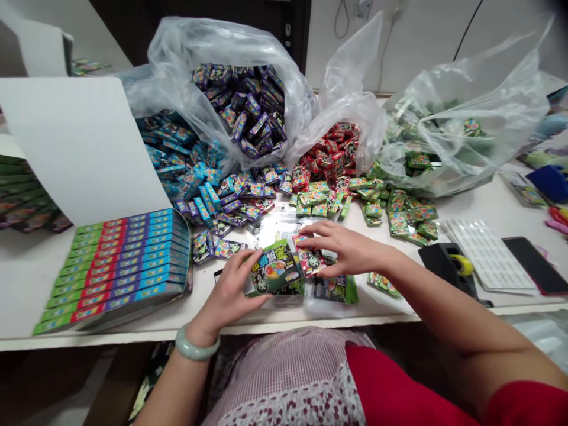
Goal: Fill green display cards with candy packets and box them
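Observation:
My left hand (233,287), a pale green bangle on its wrist, is closed on a green-and-black printed packet (275,269), tilted above the table. My right hand (339,245) grips a small red packet (309,257) between thumb and fingers, right beside the green-and-black one; whether the two touch I cannot tell. Beneath my hands lie more green-and-black packets (336,289) and clear plastic. Small purple boxes (237,204) and green boxes (315,198) lie loose just beyond my hands.
An open display box (119,260) holds rows of green, red, purple and blue boxes on the left. Behind stand clear bags of purple boxes (252,112), red boxes (332,151) and green boxes (419,160). At right are a tape dispenser (446,266), sticker sheets (488,254) and a phone-like dark slab (535,263).

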Demonstrator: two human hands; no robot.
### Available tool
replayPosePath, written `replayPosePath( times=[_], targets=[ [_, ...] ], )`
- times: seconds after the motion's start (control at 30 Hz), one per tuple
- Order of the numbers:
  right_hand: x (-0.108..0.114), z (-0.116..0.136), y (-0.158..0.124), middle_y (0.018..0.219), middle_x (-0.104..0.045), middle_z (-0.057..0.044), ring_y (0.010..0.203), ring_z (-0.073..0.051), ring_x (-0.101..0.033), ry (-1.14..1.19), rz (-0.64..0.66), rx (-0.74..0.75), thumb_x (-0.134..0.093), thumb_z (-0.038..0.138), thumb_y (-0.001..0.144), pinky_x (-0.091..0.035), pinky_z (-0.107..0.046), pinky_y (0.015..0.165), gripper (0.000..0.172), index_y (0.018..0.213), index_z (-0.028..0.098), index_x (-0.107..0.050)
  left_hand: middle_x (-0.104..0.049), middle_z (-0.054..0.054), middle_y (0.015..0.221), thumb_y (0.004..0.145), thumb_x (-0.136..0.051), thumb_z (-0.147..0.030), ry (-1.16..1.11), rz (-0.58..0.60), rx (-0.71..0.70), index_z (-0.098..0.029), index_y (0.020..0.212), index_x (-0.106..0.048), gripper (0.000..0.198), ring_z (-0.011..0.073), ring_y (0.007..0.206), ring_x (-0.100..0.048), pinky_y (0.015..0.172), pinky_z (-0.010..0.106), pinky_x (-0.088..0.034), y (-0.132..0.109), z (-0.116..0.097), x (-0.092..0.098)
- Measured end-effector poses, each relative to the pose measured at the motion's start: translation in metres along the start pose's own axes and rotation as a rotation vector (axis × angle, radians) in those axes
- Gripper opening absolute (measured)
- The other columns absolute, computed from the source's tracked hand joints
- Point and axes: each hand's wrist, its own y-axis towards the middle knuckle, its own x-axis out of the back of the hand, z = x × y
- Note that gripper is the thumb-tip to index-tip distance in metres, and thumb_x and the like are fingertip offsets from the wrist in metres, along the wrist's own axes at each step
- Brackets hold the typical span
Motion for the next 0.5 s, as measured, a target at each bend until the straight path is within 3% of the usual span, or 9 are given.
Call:
replayPosePath(
  times=[0.2,0.5],
  targets=[
    [0.005,0.008,0.026,0.136,-0.048,-0.017,0.121,-0.029,-0.044,-0.161,0.152,0.007,-0.072,0.029,0.076,-0.041,-0.046,0.1,0.059,0.131,0.017,-0.054,-0.041,0.011,0.135,0.074,-0.074,-0.036,-0.025,-0.009,-0.001,-0.032,0.148,-0.023,0.09,0.0314,0.127,-0.043,0.106,0.052,-0.04,0.001,-0.002,-0.003],
    [0.006,0.013,0.028,0.123,-0.054,-0.013,0.113,-0.029,-0.048,-0.108,0.167,0.011,-0.075,0.025,0.071,-0.043,-0.046,0.099,0.048,0.114,0.018,-0.058,-0.042,0.011,0.133,0.072,-0.076,-0.036,-0.051,-0.006,0.001,-0.03,0.147,-0.025,0.09,0.0297,0.125,-0.043,0.105,0.051,-0.041,-0.004,-0.001,-0.008]
  ],
)
